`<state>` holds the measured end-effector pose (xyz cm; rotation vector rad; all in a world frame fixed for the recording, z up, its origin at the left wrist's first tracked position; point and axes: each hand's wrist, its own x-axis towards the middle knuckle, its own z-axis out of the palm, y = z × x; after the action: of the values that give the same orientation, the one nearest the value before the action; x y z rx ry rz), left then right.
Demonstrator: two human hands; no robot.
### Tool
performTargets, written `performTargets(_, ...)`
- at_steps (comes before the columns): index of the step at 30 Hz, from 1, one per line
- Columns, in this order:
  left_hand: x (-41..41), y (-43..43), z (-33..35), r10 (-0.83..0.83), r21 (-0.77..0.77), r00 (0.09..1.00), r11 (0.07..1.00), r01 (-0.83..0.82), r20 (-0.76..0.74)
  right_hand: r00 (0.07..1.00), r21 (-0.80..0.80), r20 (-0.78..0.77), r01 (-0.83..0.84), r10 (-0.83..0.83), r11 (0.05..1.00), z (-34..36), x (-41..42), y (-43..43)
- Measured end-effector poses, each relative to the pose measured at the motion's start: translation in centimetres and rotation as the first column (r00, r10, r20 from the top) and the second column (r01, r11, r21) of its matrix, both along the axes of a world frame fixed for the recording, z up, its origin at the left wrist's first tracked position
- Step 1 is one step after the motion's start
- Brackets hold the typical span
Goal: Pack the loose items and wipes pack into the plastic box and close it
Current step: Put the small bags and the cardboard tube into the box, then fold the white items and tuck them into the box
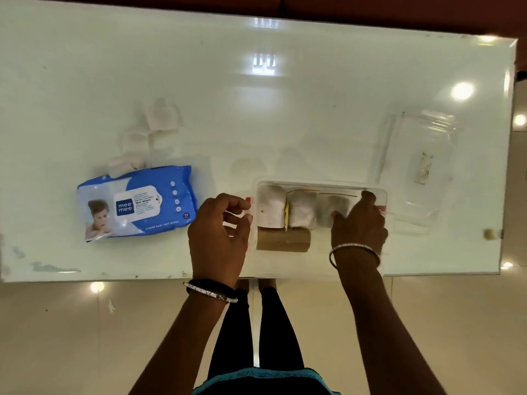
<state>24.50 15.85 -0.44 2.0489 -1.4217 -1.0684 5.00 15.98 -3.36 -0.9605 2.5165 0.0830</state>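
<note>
The clear plastic box (322, 185) stands at the table's near edge. It holds three white rolls side by side and a brown cardboard tube (282, 239) in front of them. My right hand (359, 223) reaches into the box, its fingers and thumb closed around the rightmost white roll (338, 205). At the box's left wall, my left hand (219, 232) has curled fingers pinching the rim. The blue wipes pack (137, 202) lies flat to the left of the box. Behind the pack lie a few loose white rolls (159, 118).
The box's clear lid (416, 166) lies upside down on the glossy white table (285, 109), right of the box and near the right edge. My legs and a tiled floor show below the table's front edge.
</note>
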Motion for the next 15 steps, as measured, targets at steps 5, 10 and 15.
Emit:
performTargets(5,3.0,-0.5,-0.2,0.183,-0.009,0.981,0.983,-0.184,-0.069,0.969,-0.276,-0.17,-0.222,0.18,0.935,3.1,1.3,-0.2)
performTargets(10,7.1,-1.8,-0.6,0.311,-0.068,0.947,0.946,-0.316,-0.077,0.915,-0.523,-0.105,-0.384,0.389,0.761,5.0,6.1,-3.8)
performTargets(15,10.8,-3.7,-1.5,0.391,-0.078,0.916,0.914,-0.398,-0.09,0.791,-0.614,0.042,-0.462,0.61,0.64,3.1,11.7,-8.3)
